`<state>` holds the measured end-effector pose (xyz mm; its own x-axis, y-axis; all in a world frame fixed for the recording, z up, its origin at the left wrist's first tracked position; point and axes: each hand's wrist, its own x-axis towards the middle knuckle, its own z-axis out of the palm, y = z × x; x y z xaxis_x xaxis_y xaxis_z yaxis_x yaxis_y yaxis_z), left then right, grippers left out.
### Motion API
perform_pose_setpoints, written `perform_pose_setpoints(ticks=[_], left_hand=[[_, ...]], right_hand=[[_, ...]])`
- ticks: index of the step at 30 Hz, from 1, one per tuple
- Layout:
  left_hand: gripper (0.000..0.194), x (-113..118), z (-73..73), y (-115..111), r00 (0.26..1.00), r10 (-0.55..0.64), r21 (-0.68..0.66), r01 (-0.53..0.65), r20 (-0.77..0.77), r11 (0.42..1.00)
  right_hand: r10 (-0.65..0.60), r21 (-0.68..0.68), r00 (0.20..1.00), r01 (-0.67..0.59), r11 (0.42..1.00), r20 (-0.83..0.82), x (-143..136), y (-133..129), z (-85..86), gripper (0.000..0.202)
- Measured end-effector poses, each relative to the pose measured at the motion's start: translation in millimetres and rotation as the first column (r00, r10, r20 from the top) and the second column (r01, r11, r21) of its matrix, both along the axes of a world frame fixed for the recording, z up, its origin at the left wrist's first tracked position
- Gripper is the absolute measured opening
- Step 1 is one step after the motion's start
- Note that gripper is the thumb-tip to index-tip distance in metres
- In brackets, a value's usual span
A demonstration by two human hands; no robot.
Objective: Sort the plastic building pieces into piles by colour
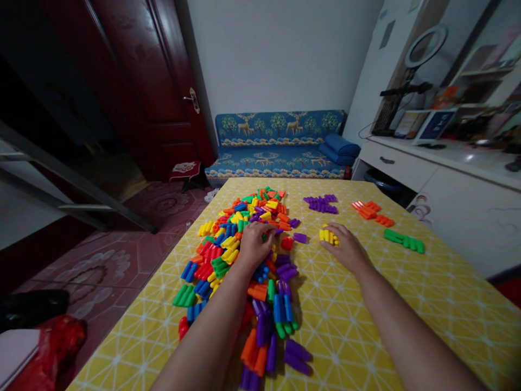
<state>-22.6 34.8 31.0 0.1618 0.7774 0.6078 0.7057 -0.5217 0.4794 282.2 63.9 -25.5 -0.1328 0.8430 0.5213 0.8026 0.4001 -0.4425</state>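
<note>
Currently, right hand (345,245): grip closed around yellow blocks (326,237), over the table (337,326).
Left hand (256,240): at the pile (220,252); whether it holds a purple piece (279,232), I cannot tell.
Pile: a low-sweeping left forearm (214,326) might scatter loose pieces.
Table: yellow, white-lined; purple group (321,205), orange group (366,210), green group (404,240) beyond the right hand.
Room: blue sofa (272,156), dark-red door (163,81).

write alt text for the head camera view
A person's left hand is over a heap of multicoloured ridged pieces on a yellow-patterned table; the right hand touches yellow pieces. A purple group, an orange group and a green group lie apart from the heap.
</note>
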Motion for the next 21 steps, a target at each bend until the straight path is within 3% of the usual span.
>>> perform_pose_setpoints(ticks=[8,16,21], left_hand=[[0.017,2,-0.1,1,1.000,-0.023,0.010,0.023,0.000,1.000],[0.017,2,0.6,1,1.000,-0.026,0.013,0.026,-0.011,1.000],[0.016,3,1.2,0,0.999,-0.035,0.024,0.035,0.002,0.999]], right_hand=[[-0.015,0.005,0.997,0.016,1.000,-0.073,3,-4,-1.3,0.035],[0.059,-0.029,0.998,-0.058,0.998,0.023,-1,-9,1.9,0.042],[0.033,-0.072,0.999,-0.034,0.997,-0.017,-2,-12,7.4,0.033]])
